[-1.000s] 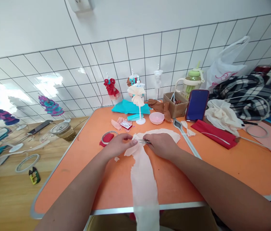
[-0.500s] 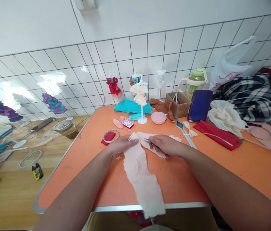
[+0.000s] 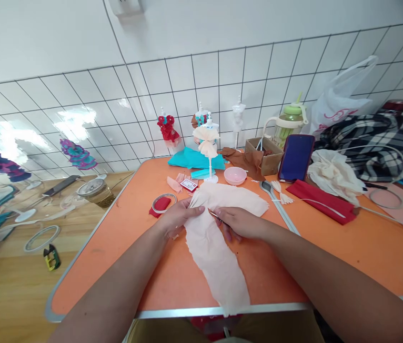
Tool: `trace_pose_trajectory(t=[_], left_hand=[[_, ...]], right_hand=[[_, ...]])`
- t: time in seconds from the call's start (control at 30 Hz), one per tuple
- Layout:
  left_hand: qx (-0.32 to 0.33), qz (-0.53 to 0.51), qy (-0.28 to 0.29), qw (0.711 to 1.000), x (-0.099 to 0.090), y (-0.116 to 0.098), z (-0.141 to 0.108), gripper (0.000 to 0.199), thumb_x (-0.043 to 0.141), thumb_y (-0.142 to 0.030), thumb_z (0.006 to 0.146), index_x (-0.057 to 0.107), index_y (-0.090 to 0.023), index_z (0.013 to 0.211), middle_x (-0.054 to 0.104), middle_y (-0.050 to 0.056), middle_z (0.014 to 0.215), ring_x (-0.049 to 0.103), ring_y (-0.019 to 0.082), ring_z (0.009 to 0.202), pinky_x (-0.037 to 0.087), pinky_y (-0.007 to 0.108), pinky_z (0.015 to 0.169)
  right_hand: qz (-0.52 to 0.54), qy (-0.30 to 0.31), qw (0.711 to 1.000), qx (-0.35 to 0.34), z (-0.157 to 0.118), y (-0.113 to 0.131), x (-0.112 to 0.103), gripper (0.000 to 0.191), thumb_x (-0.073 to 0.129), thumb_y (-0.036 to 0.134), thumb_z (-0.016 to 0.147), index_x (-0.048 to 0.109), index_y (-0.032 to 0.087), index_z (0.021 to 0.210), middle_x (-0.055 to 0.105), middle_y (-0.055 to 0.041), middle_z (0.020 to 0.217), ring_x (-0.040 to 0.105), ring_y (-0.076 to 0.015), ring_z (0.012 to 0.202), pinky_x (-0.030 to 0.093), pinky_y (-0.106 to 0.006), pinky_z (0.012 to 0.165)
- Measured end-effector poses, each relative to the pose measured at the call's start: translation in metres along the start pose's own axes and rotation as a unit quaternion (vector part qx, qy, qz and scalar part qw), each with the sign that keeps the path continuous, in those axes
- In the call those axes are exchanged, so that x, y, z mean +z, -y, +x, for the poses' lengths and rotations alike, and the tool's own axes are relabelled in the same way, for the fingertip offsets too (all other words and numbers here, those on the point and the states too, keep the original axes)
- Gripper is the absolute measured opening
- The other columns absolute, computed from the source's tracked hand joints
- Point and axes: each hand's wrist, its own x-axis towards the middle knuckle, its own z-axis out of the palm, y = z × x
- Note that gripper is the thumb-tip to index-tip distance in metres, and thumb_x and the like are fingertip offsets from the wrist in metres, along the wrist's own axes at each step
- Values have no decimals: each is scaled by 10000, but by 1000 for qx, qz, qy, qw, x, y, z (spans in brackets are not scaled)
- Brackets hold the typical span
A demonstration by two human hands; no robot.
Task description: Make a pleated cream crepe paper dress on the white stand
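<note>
Pinching gathered pale strip (image 3: 219, 267) in left hand (image 3: 180, 216), thumb pressed on top of the folds, likely to stop any slip in the pleats
Gripping slim metal tool (image 3: 217, 217) pen-style in right hand (image 3: 239, 223), fingers closed round it, tip just beside left thumb; probably for fine control. Can't tell a single tip from a split one at this size
As for the strip: bent at the pinch, fanned out past right hand toward the back, then down orange table (image 3: 112, 224) to the near edge trim. Laid flat, likely to take weight off the pinch
Parked beside left hand: white ring (image 3: 168, 195) over red scrap (image 3: 160, 205), maybe for quick reach
Set farther back: pink bowl (image 3: 235, 176), upright stand in cream ruffles (image 3: 207, 141), phone (image 3: 296, 157) leaning near cardboard box (image 3: 271, 163), probably to leave elbow room up front
</note>
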Motion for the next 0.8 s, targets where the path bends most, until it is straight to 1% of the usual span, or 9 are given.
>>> trace_pose_trajectory(t=[0.07,0.13,0.23,0.33,0.47,0.57,0.7,0.8], left_hand=[[5,2,3,1000,-1,0,0,387,773,-325,616,632,-162,937,708,81,823,666,187,634,516,267,578],[17,-4,5,1000,-2,1,0,388,766,-322,628,625,-167,955,706,78,834,667,185,645,518,268,589],[23,-11,20,999,-2,2,0,416,754,-314,651,606,-183,1018,703,83,892,675,205,717,530,289,629],[19,-12,37,999,-1,3,1,448,752,-312,659,591,-195,1061,698,88,940,676,222,779,534,298,651],[18,3,30,999,0,4,1,485,763,-313,648,584,-183,1080,692,98,969,669,238,838,532,297,676],[15,8,34,999,2,4,1,517,771,-318,637,573,-180,1094,693,90,957,666,237,839,529,308,694],[14,4,45,999,4,4,2,492,770,-316,638,574,-179,1068,688,84,956,662,233,840,522,329,730],[16,1,49,999,4,5,2,500,773,-327,630,578,-182,1067,688,81,944,659,236,841,516,338,740]], right_hand=[[5,-11,1000,-6,0,-2,1,427,220,547,904,464,205,824,588,24,517,454,-93,353,355,-195,378],[7,-12,1000,-13,0,-3,3,396,213,525,913,446,214,835,585,34,532,462,-93,350,357,-194,377],[0,-10,1000,-28,0,-2,5,378,205,507,921,426,217,824,580,40,536,469,-92,344,361,-194,380],[-8,-20,999,-37,1,-1,7,390,194,520,922,410,215,812,578,41,543,460,-86,334,361,-195,379],[-12,-35,998,-43,2,-1,9,422,194,565,909,406,216,801,573,39,576,470,-85,344,378,-200,371],[-8,-38,999,-31,3,-1,11,448,213,605,889,404,215,782,547,35,586,480,-88,373,402,-203,369],[-1,-49,998,-30,3,0,11,466,226,630,872,396,213,750,494,29,573,481,-100,426,430,-210,376],[9,-63,997,-35,4,1,11,467,260,641,857,414,213,752,472,10,640,503,-118,513,429,-203,356]])
